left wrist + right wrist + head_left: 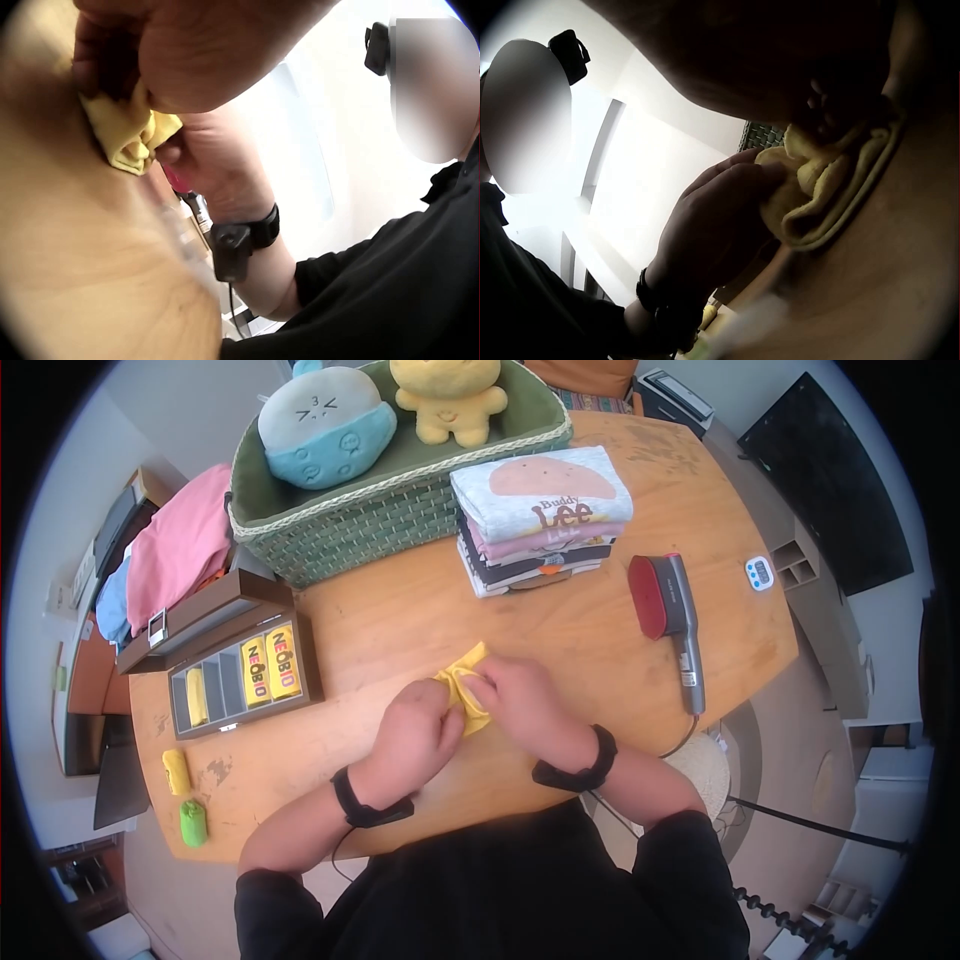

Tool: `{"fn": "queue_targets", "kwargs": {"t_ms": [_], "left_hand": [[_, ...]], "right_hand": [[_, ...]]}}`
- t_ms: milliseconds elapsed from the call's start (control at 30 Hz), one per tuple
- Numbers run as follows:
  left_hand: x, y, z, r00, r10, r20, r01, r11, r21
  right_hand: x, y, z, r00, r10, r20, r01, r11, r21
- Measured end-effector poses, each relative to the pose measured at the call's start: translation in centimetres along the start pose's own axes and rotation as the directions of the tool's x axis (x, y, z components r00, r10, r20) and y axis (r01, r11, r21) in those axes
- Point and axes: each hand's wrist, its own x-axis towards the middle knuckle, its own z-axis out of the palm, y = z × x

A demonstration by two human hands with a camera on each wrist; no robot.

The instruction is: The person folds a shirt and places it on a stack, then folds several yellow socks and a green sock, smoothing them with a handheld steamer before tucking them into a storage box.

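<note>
A folded piece of yellow fabric (473, 712) is held low over the wooden table between both hands. My left hand (415, 728) grips its left side with curled fingers. On the other side my right hand (535, 710) pinches it, thumb lying across the top. Seen from the right wrist, the yellow fabric (817, 202) shows soft rolled layers with an open fold, and the left hand (720, 214) holds its edge. The left wrist view shows the fabric's folded end (127, 154) below the fingers, which partly hide the rest.
A brown divided box (315, 660) at left holds yellow rolls marked NEOBIO. Nearby lie a yellow roll (176, 772) and a green roll (193, 824). Behind stand a green basket (350, 530) with plush toys and a stack of folded shirts (540, 525). A corded handheld steamer (683, 625) lies right.
</note>
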Motion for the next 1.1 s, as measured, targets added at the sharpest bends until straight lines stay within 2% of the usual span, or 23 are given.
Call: {"fn": "queue_targets", "kwargs": {"t_ms": [33,67,133,167,233,267,333,467,533,567,633,767,833,867,933,1067,1100], "left_hand": [[-0.1,0.3,-0.5,0.991,-0.124,0.047,0.126,0.991,-0.034],[-0.2,0.5,-0.8,0.991,-0.125,0.046,0.127,0.991,-0.035],[-0.6,0.6,-1.1,0.988,-0.155,-0.020,0.146,0.961,-0.234],[-0.7,0.5,-1.1,0.988,-0.155,-0.019,0.146,0.962,-0.232],[-0.9,0.2,-1.1,1.000,-0.013,-0.016,0.010,0.988,-0.156],[-0.8,0.2,-1.2,1.000,-0.011,-0.018,0.009,0.987,-0.158],[-0.3,0.3,-1.6,0.990,-0.128,0.059,0.137,0.976,-0.172],[2.0,0.1,-1.1,0.986,-0.164,-0.017,0.159,0.973,-0.167],[2.8,-0.5,-0.3,0.996,0.029,-0.083,-0.035,0.996,-0.083],[3.1,-0.9,0.0,0.996,0.031,-0.083,-0.038,0.996,-0.084],[3.4,-1.5,0.3,0.993,0.099,0.066,-0.097,0.995,-0.030],[3.5,-1.1,0.3,0.987,0.126,0.095,-0.123,0.992,-0.031],[3.5,-1.2,0.1,0.986,0.139,0.095,-0.135,0.990,-0.045],[3.4,-1.2,0.0,0.986,0.136,0.095,-0.133,0.990,-0.044],[3.4,-1.3,-0.1,0.963,0.196,0.186,-0.194,0.980,-0.031],[3.1,-1.3,-0.2,0.966,0.181,0.186,-0.174,0.983,-0.056],[2.8,-1.6,-0.2,0.973,0.195,0.126,-0.181,0.976,-0.119]], "right_hand": [[0.0,0.3,0.3,1.000,-0.022,0.000,0.022,0.996,-0.086],[0.0,0.6,0.5,1.000,-0.022,0.002,0.022,0.996,-0.086],[0.1,0.7,0.9,0.997,-0.047,-0.059,0.041,0.995,-0.094],[0.1,0.8,1.0,0.997,-0.047,-0.059,0.041,0.995,-0.092],[0.0,1.0,1.0,0.990,-0.124,-0.064,0.114,0.983,-0.147],[-0.1,0.9,0.9,0.990,-0.125,-0.065,0.114,0.982,-0.149],[-0.1,0.8,0.7,0.998,-0.037,-0.042,0.034,0.997,-0.068],[-0.2,0.3,0.0,0.998,-0.007,-0.064,0.011,0.998,0.064],[-0.2,0.7,-0.2,0.997,-0.044,-0.066,0.051,0.993,0.104],[-0.2,0.8,-0.3,0.997,-0.043,-0.069,0.050,0.994,0.102],[-0.4,0.8,-0.5,0.998,-0.020,-0.051,0.028,0.989,0.144],[-0.5,1.6,-0.3,0.998,0.046,-0.051,-0.036,0.982,0.186],[-0.4,1.9,0.0,0.982,-0.063,-0.177,0.091,0.984,0.155],[-0.5,1.9,0.1,0.983,-0.063,-0.175,0.091,0.984,0.156],[-0.5,1.3,-0.2,0.987,-0.071,-0.141,0.088,0.989,0.119],[-0.4,1.3,0.1,0.976,-0.143,-0.165,0.152,0.987,0.044],[-0.3,1.4,0.1,0.978,-0.141,-0.156,0.146,0.989,0.023]]}}
